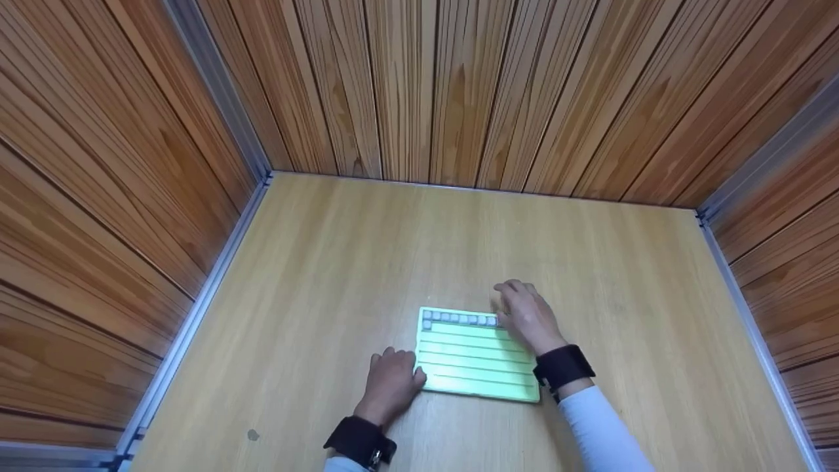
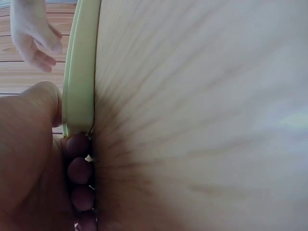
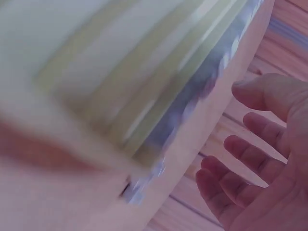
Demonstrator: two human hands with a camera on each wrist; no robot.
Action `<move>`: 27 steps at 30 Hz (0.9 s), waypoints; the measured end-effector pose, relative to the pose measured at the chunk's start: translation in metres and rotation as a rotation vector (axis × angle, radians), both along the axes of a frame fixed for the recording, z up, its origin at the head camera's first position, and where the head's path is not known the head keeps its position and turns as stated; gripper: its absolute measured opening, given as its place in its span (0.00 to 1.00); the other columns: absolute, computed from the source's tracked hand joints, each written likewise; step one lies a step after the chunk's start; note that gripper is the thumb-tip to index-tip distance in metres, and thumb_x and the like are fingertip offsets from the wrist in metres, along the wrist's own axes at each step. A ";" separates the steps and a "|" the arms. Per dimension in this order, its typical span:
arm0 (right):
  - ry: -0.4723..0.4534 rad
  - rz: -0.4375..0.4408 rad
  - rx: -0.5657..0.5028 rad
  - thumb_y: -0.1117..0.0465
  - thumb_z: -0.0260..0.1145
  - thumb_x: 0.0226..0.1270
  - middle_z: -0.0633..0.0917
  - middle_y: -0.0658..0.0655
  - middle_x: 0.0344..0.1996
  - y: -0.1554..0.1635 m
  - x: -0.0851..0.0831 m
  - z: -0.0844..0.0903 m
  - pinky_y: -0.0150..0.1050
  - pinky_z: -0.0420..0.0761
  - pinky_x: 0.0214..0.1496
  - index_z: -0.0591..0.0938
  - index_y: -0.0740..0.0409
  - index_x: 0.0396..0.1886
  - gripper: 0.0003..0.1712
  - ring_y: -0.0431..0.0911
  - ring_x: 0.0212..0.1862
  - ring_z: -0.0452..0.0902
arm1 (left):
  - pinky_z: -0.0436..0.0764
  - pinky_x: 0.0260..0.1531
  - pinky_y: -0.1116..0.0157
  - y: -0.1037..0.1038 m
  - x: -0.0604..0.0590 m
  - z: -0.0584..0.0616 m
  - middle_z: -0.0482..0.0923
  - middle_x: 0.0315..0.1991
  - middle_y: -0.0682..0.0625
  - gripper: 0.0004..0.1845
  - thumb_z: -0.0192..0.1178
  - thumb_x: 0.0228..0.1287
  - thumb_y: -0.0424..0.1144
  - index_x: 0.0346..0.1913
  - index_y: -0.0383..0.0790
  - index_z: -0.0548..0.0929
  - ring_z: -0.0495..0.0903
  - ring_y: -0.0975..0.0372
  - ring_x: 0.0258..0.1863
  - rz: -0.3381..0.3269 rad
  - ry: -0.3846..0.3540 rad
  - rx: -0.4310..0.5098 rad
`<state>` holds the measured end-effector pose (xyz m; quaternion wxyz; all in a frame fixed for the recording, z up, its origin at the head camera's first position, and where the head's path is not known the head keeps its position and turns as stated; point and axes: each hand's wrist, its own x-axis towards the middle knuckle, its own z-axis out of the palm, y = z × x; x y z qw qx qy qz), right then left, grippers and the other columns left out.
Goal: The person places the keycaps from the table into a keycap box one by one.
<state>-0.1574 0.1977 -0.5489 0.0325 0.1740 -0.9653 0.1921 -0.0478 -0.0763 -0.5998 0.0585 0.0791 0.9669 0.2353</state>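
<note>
A light green tray (image 1: pixel 477 362) with raised ridges across it lies flat on the wooden table. Small greyish blocks (image 1: pixel 464 319) line its top row, and one sits at the left of the second row. My left hand (image 1: pixel 392 380) holds the tray's lower left edge; in the left wrist view the thumb (image 2: pixel 45 103) lies against it and the curled fingertips line up by its corner. Over the upper right corner is my right hand (image 1: pixel 527 318), its fingers (image 3: pixel 255 154) loosely bent around nothing in the right wrist view.
Wood-panelled walls (image 1: pixel 459 92) enclose the table (image 1: pixel 328 262) at the back and both sides, with grey metal strips (image 1: pixel 196 301) along the edges. A small grey spot (image 1: pixel 253 434) marks the table at the front left. Both wrists wear black bands (image 1: pixel 565 368).
</note>
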 end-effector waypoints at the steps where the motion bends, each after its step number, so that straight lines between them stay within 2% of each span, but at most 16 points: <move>1: -0.002 -0.012 -0.003 0.63 0.74 0.59 0.81 0.64 0.57 0.004 -0.001 0.000 0.55 0.77 0.57 0.81 0.60 0.60 0.27 0.61 0.59 0.75 | 0.59 0.35 0.58 0.000 0.000 0.000 0.65 0.21 0.55 0.11 0.55 0.62 0.46 0.25 0.46 0.72 0.60 0.58 0.28 0.002 -0.008 -0.002; 8: 0.022 -0.050 0.005 0.64 0.71 0.63 0.81 0.66 0.55 0.032 -0.003 -0.003 0.56 0.78 0.55 0.81 0.63 0.58 0.23 0.63 0.57 0.76 | 0.58 0.35 0.58 0.000 -0.002 0.001 0.64 0.20 0.54 0.11 0.55 0.62 0.46 0.24 0.46 0.72 0.59 0.58 0.27 0.006 -0.048 0.004; 15: -0.047 -0.088 0.016 0.71 0.69 0.57 0.78 0.68 0.59 0.055 -0.006 -0.007 0.58 0.76 0.56 0.79 0.65 0.61 0.29 0.66 0.61 0.72 | 0.58 0.35 0.58 -0.001 -0.005 0.002 0.65 0.20 0.54 0.12 0.55 0.62 0.46 0.24 0.46 0.72 0.59 0.57 0.27 0.007 -0.057 -0.004; 27: -0.078 -0.091 0.028 0.74 0.69 0.53 0.79 0.69 0.57 0.060 -0.016 -0.015 0.58 0.76 0.55 0.80 0.65 0.59 0.29 0.66 0.57 0.73 | 0.60 0.37 0.58 0.000 -0.004 0.002 0.66 0.22 0.54 0.11 0.55 0.64 0.47 0.27 0.46 0.74 0.61 0.57 0.29 0.011 -0.084 -0.006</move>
